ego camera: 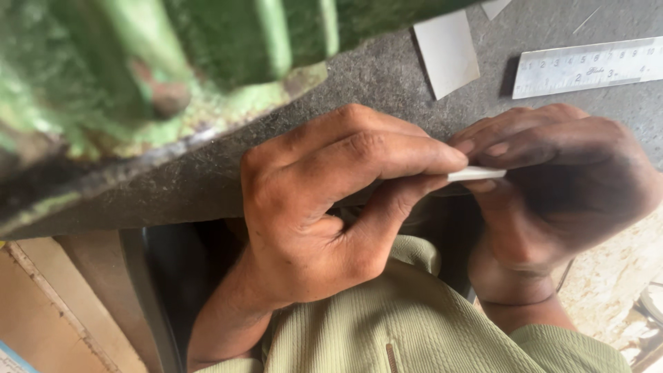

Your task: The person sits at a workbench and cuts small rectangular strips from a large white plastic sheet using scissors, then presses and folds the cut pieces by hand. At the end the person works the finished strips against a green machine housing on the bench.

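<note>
Together left hand (pixel 324 207), right hand (pixel 559 186) pinch white strip (pixel 476 173).

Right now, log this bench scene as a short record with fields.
Left hand: fingers pinch the thin white flat strip from one side.
Right hand: fingers grip the same strip's other end.
Surface: dark grey stone slab.
On slab: steel ruler, pale rectangular card.
Upper left: green painted metal casting, blurred.
Clothing: light green ribbed shirt.
</note>
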{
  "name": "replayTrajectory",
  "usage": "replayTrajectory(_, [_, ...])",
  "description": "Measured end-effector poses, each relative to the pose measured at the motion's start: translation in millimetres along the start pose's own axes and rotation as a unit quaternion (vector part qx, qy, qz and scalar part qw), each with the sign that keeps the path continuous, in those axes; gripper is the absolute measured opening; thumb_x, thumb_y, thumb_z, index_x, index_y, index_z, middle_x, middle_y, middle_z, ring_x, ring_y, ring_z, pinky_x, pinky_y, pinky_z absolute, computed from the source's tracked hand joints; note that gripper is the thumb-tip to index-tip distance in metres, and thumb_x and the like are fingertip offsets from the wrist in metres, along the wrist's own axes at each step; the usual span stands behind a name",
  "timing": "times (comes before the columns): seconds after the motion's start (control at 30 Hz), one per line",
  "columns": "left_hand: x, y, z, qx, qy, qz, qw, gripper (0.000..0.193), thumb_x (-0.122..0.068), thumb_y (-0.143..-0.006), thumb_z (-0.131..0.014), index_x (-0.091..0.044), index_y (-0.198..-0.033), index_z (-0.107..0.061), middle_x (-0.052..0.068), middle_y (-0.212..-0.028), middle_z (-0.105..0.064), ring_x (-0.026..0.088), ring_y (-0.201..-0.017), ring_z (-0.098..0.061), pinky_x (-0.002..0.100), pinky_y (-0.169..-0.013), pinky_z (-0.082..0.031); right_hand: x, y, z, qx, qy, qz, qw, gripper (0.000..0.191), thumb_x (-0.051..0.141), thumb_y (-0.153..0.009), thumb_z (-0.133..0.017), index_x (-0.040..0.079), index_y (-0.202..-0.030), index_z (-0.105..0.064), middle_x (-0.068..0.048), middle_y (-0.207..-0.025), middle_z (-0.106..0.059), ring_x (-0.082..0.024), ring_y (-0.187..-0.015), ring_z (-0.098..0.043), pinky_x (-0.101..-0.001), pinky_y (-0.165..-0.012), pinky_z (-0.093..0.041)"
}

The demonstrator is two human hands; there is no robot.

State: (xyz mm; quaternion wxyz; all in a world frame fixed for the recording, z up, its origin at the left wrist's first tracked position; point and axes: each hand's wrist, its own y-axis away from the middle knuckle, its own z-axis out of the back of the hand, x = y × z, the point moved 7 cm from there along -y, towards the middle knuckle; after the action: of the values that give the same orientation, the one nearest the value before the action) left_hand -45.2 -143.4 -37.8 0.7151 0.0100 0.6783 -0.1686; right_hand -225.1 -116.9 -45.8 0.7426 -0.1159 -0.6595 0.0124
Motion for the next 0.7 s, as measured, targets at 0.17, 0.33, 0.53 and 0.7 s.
replayTrajectory(0.17, [-2,-2,-1,0.001,-0.021,0.003,1.0,0.018,0.0,-0.098,-0.082,-0.01,-0.11,-0.071,0.001,-0.101,-0.074,0.01,-0.093,-0.077,0.02,-0.078,-0.066,-1,0,5,-0.001,0.014,0.019,1.0,0.014,-0.006,-0.1,-0.075,-0.002,-0.102,-0.062,-0.015,-0.088,-0.07,-0.022,-0.08,-0.075,-0.0312,-0.075,-0.067])
replayTrajectory(0.33, [-5,-4,-4,0.002,-0.025,-0.008,1.0,0.021,-0.01,-0.094,-0.085,-0.01,-0.109,-0.071,0.001,-0.103,-0.073,0.01,-0.091,-0.076,0.021,-0.077,-0.065,-3,-5,7,0.007,0.029,0.028,0.999,0.013,-0.008,-0.09,-0.071,-0.001,-0.096,-0.062,-0.013,-0.087,-0.069,-0.021,-0.076,-0.074,-0.0322,-0.07,-0.068])
replayTrajectory(0.53, [-9,-3,0,-0.044,-0.052,-0.06,0.996,0.017,-0.003,-0.094,-0.082,-0.009,-0.106,-0.072,0.003,-0.1,-0.074,0.012,-0.09,-0.077,0.022,-0.076,-0.067,3,-33,12,0.073,0.053,0.102,0.991,0.014,-0.009,-0.085,-0.068,-0.006,-0.097,-0.063,-0.017,-0.089,-0.068,-0.025,-0.082,-0.076,-0.0354,-0.071,-0.066])
replayTrajectory(0.7, [-21,-1,-3,-0.056,-0.155,-0.137,0.977,0.017,0.003,-0.089,-0.077,-0.005,-0.103,-0.072,0.007,-0.098,-0.073,0.019,-0.095,-0.074,0.028,-0.081,-0.067,18,-44,38,0.137,0.318,0.108,0.932,0.026,-0.006,-0.095,-0.082,-0.005,-0.12,-0.072,-0.015,-0.116,-0.067,-0.025,-0.106,-0.067,-0.0314,-0.09,-0.056])
